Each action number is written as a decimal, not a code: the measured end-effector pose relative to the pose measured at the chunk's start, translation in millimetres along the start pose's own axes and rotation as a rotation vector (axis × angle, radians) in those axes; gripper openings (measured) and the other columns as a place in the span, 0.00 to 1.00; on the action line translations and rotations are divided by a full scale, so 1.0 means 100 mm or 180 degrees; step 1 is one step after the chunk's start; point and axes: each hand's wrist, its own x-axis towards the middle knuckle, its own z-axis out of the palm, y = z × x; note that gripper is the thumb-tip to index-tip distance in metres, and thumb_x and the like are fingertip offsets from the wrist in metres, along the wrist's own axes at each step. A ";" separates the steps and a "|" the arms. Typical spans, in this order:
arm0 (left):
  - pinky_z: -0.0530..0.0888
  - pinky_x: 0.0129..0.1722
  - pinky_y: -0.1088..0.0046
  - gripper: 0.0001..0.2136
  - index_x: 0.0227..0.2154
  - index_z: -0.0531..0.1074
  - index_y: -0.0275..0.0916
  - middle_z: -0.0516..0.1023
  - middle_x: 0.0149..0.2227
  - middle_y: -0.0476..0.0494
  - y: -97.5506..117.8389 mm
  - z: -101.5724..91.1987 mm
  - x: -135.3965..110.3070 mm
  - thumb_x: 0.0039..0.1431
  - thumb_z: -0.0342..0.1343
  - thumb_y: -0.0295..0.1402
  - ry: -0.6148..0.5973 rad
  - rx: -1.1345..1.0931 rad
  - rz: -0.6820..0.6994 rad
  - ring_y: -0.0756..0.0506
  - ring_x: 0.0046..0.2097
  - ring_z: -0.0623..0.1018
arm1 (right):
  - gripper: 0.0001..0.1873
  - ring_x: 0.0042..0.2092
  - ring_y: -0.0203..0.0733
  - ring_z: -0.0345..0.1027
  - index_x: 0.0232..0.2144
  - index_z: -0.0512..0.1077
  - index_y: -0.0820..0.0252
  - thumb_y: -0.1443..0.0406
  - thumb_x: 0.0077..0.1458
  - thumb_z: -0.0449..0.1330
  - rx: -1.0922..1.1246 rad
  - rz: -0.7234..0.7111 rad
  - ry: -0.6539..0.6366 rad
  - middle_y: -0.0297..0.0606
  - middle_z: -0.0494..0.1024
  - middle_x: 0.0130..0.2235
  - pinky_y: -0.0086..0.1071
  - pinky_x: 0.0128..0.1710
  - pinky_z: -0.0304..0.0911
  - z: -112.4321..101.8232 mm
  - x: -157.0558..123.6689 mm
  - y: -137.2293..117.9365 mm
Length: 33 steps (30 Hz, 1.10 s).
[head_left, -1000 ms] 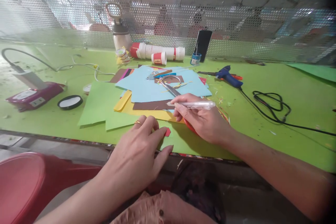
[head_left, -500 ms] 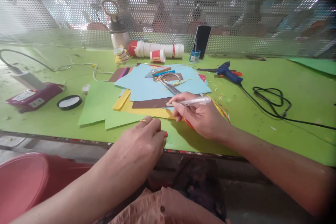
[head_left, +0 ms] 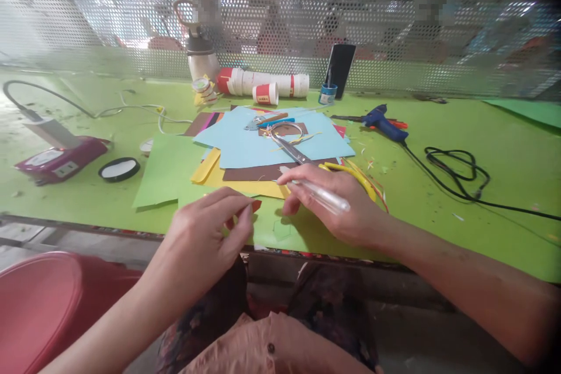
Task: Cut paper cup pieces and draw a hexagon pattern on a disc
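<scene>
Between the thumb and fingers of my left hand [head_left: 213, 225] is a small red piece of paper [head_left: 257, 205], mostly covered by the fingers. My right hand [head_left: 335, 201] is closed around a clear pen [head_left: 324, 194], its rear end pointing right. A faint outline [head_left: 283, 229] shows on the green surface between the hands. Just beyond my right hand lie scissors with yellow handles [head_left: 353, 175], their blades over a stack of light blue paper [head_left: 241, 149]. Brown paper [head_left: 239, 174] and yellow paper [head_left: 267, 189] stick out beneath it.
Green sheets [head_left: 160, 169] lie left of the stack. A purple power strip [head_left: 61, 160] and a black-rimmed lid [head_left: 119, 169] are farther left. On the right is a blue glue gun [head_left: 385, 124] with a coiled cord. Paper cups [head_left: 265, 94], a bottle [head_left: 202, 58] and a phone [head_left: 342, 70] stand behind.
My left hand has shifted left and turned, lifting the red piece off the surface and uncovering the outline. The pen has tilted in my right hand, and the yellow scissor handles now show.
</scene>
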 end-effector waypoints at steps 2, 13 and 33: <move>0.70 0.32 0.75 0.08 0.33 0.76 0.38 0.79 0.34 0.48 -0.05 -0.05 -0.03 0.62 0.51 0.30 0.0111 -0.0035 -0.0235 0.50 0.34 0.77 | 0.10 0.34 0.38 0.73 0.44 0.69 0.62 0.68 0.63 0.50 -0.0410 -0.0325 -0.0179 0.37 0.80 0.31 0.30 0.35 0.66 0.00 -0.03 0.00; 0.72 0.28 0.76 0.13 0.33 0.77 0.39 0.80 0.27 0.49 -0.18 -0.13 0.04 0.62 0.52 0.41 -0.0288 -0.1275 -0.1434 0.49 0.29 0.78 | 0.10 0.38 0.44 0.64 0.44 0.70 0.64 0.67 0.61 0.57 -0.1656 -0.0893 -0.1046 0.42 0.73 0.35 0.35 0.35 0.59 -0.03 -0.13 -0.06; 0.72 0.35 0.64 0.08 0.35 0.74 0.31 0.72 0.33 0.38 -0.01 -0.01 0.10 0.58 0.49 0.20 -0.1019 0.1693 0.1369 0.40 0.36 0.71 | 0.14 0.34 0.45 0.65 0.45 0.70 0.68 0.72 0.63 0.46 -0.1955 -0.1377 -0.0821 0.45 0.74 0.32 0.36 0.34 0.62 -0.06 -0.12 0.03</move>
